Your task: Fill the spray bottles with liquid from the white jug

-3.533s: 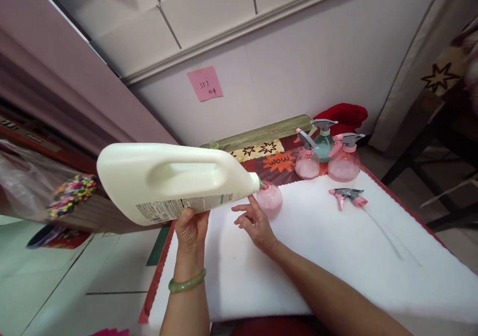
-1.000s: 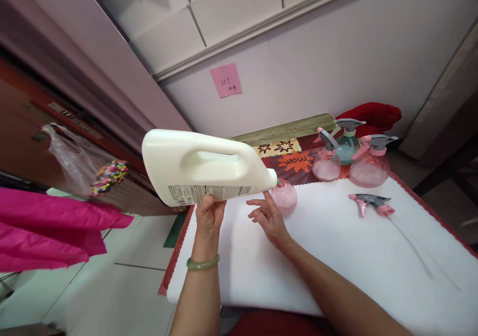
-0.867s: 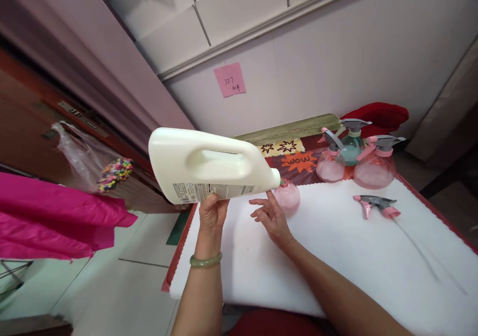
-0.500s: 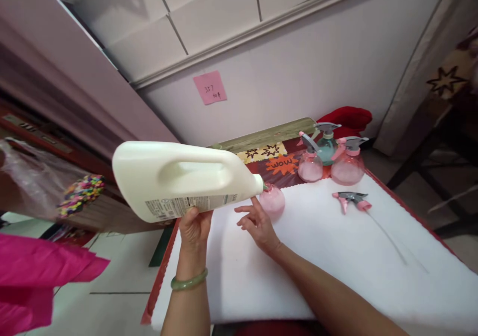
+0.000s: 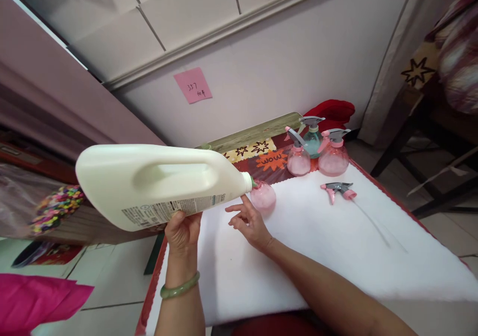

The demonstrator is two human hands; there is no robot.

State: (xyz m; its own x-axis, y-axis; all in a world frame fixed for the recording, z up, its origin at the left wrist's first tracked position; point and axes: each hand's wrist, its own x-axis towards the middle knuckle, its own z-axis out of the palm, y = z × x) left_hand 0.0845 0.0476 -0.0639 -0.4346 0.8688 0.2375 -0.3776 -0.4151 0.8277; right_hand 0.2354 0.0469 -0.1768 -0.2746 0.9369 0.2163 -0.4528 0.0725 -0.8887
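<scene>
My left hand (image 5: 183, 230) is closed around the underside of a large cream-coloured jug (image 5: 108, 176), which lies tilted on its side. The jug's green-rimmed mouth meets the neck of a pink spray bottle (image 5: 263, 199) that has no spray head on it. Whether liquid is flowing is too small to make out. Just below the jug's neck is my right hand (image 5: 252, 226), open, with its index finger raised to the neck and the other fingers apart and bent. A loose grey and pink spray head (image 5: 339, 189) with a thin clear tube lies to the right.
Two pink spray bottles (image 5: 333, 161) and a teal one (image 5: 312, 141), all with heads on, stand at the table's back right. White padding (image 5: 298, 266) covers the table. A red cloth (image 5: 332, 113) lies behind, against the wall. A stool (image 5: 407, 162) stands right.
The view has shifted slightly, so everything sits a little further left. The jug is tipped about as before, and both hands keep their places on and under it.
</scene>
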